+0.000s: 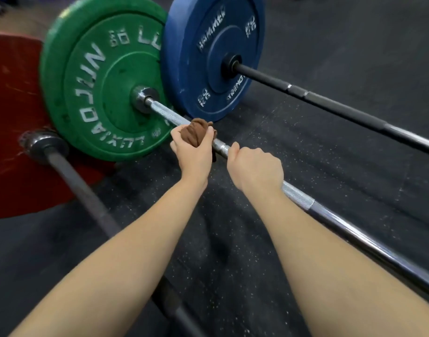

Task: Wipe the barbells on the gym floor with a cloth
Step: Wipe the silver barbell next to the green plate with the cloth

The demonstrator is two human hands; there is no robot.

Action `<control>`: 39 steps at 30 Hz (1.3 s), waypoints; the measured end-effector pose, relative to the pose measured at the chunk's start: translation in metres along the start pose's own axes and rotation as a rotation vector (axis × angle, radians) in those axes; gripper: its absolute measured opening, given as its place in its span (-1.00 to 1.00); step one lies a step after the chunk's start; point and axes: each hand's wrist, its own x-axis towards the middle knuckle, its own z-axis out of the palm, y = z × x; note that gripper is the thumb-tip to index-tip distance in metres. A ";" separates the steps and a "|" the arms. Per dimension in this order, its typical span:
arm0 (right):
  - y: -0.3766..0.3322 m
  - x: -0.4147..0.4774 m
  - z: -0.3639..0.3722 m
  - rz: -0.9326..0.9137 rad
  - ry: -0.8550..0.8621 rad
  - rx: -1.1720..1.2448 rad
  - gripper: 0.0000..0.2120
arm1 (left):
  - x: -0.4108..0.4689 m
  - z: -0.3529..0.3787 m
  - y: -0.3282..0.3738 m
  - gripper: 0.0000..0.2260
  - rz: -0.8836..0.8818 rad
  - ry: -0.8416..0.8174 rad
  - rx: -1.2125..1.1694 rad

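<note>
On the speckled black gym floor [305, 154], three barbells lie side by side. The middle one, a chrome bar [354, 229] loaded with a green plate [99, 76], is the one being wiped. The left hand [196, 154] is closed round a bunched brown cloth [196, 131], pressing it onto the bar near the plate's collar. The right hand [257, 169] is wrapped bare round the same bar just beside it.

The cloth is soft and light and will mould to the round shaft. The bar is stiff steel and looks too heavy, with its plate on, for wiping to shift it. It may roll, though, and I judge the right hand's grip is there to stop that. The knurled stretches will likely drag at the fabric, while the smooth chrome further right should let it slide. Whether the cloth goes fully round the bar is hard to tell, since the fingers hide the far side.

A black bar [330, 103] with a blue plate [213, 52] lies beyond. A dull bar [87, 195] with a red plate [14, 117] lies nearer on the left.
</note>
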 end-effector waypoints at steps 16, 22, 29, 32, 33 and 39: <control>-0.001 0.007 0.008 0.106 0.046 0.042 -0.48 | 0.040 0.003 0.000 -0.60 -0.039 0.118 -0.019; -0.002 0.005 0.010 0.110 0.086 0.062 -0.45 | 0.025 0.005 -0.007 -0.63 -0.009 0.068 0.009; -0.001 0.004 0.011 0.101 0.097 0.064 -0.44 | 0.082 -0.023 0.006 -0.60 -0.014 0.069 -0.038; -0.001 0.004 0.010 0.115 0.085 0.083 -0.45 | 0.080 -0.026 0.003 -0.59 -0.039 0.008 -0.065; -0.001 0.005 0.010 0.122 0.071 0.084 -0.45 | 0.078 -0.024 0.001 -0.57 -0.042 0.003 -0.074; -0.001 0.007 0.013 0.118 0.080 0.043 -0.46 | 0.035 0.002 -0.005 -0.62 -0.013 0.064 -0.022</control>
